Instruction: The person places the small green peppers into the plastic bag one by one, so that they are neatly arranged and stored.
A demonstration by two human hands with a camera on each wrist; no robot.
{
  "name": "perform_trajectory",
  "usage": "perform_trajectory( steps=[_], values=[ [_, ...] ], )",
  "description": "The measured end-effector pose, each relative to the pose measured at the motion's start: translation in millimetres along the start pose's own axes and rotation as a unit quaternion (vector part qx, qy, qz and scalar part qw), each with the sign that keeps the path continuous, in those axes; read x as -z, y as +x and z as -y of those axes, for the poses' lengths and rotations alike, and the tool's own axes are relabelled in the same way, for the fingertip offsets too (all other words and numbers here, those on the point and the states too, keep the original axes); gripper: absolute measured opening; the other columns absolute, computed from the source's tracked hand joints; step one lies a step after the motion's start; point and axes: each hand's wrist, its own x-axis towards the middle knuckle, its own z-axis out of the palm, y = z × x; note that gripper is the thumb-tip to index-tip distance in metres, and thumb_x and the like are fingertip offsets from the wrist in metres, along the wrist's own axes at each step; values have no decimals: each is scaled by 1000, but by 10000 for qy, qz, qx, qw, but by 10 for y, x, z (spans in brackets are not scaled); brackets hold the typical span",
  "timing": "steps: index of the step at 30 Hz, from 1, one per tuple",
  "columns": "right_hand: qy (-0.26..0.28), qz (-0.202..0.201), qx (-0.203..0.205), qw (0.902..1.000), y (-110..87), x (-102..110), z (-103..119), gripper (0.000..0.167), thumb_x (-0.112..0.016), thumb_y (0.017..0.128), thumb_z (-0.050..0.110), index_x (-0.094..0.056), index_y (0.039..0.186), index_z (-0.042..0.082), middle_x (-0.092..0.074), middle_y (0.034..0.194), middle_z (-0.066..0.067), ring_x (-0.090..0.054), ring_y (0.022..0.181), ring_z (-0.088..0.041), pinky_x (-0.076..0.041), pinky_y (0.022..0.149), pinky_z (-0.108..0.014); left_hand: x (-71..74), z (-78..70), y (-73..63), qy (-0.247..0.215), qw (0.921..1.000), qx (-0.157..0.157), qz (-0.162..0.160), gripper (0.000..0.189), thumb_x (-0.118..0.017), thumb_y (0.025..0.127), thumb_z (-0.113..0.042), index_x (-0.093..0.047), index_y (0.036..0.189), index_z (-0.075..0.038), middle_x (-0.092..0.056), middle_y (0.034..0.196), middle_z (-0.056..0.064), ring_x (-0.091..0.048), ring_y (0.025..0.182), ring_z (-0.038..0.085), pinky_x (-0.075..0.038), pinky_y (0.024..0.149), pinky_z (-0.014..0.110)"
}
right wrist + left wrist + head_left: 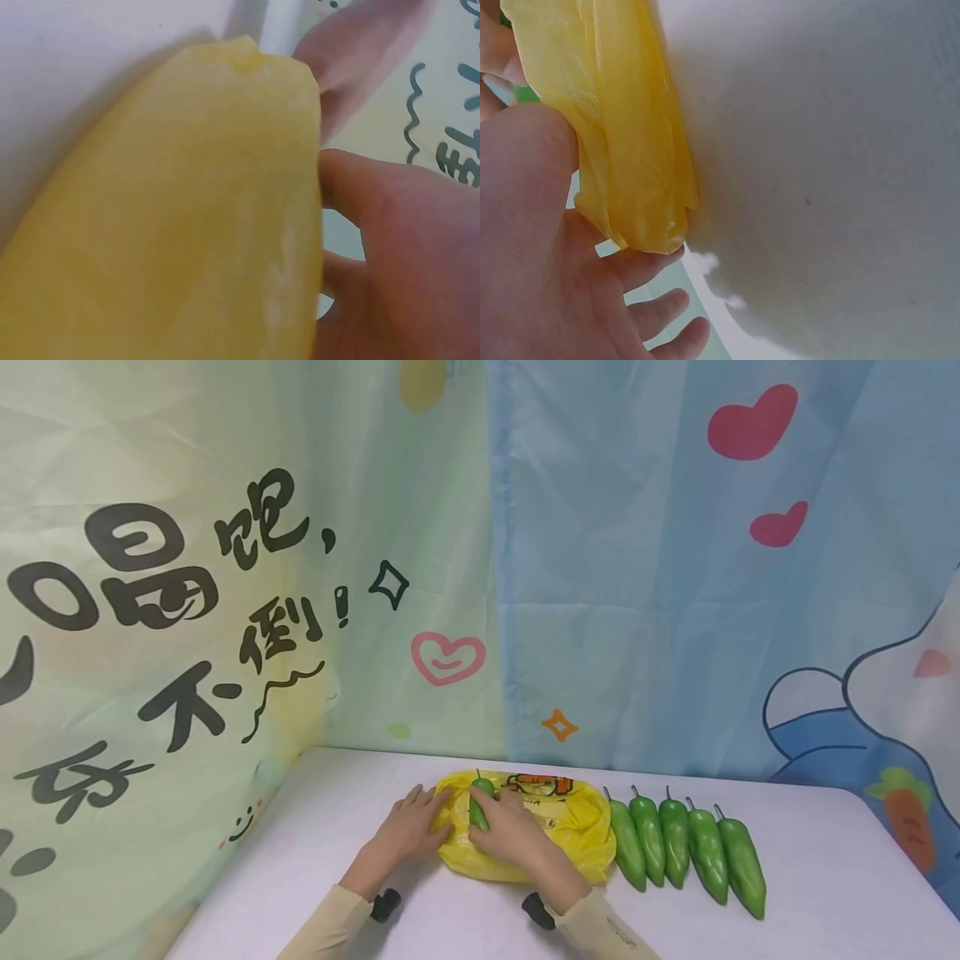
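A yellow plastic bag (577, 839) with printing on it lies between my hands on the table. My right hand (513, 831) grips a green pepper (482, 789), stem pointing away, over the bag's left part. At the bag's left edge is my left hand (405, 831), thumb and forefinger apart and touching the plastic. Its other fingers (676, 341) stretch out loosely in the left wrist view, beside the bag's folded edge (634, 150). In the right wrist view the bag (187, 187) covers much of the picture and hides the pepper.
Several green peppers (677, 843) lie side by side in a row right of the bag, stems away from me. The white table (810, 860) ends at printed curtains (600, 610) behind and on the left. A black wrist device (386, 906) sits by each wrist.
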Motion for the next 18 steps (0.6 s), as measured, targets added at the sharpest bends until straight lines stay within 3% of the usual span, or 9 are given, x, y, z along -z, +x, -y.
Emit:
perform_trajectory(
  steps=[7, 18],
  values=[
    [-35, -27, -76, 10000, 64, -134, 29, 62, -64, 93, 28, -46, 151, 16, -40, 149, -36, -43, 137, -50, -42, 107, -68, -3, 2, -1, 52, 10000, -34, -41, 61, -57, 100, -39, -43, 152, -12, -45, 154, 20, -34, 146, 45, -32, 119, 61],
    [-379, -637, -98, 9972, 119, -298, 96, 62, -68, 92, 27, -49, 148, 9, -50, 135, -34, -45, 130, -48, -44, 104, -64, -18, 9, 15, 9, 10000, -47, -53, 61, -58, 99, -39, -43, 152, -13, -45, 155, 20, -34, 147, 45, -32, 119, 61]
  ],
)
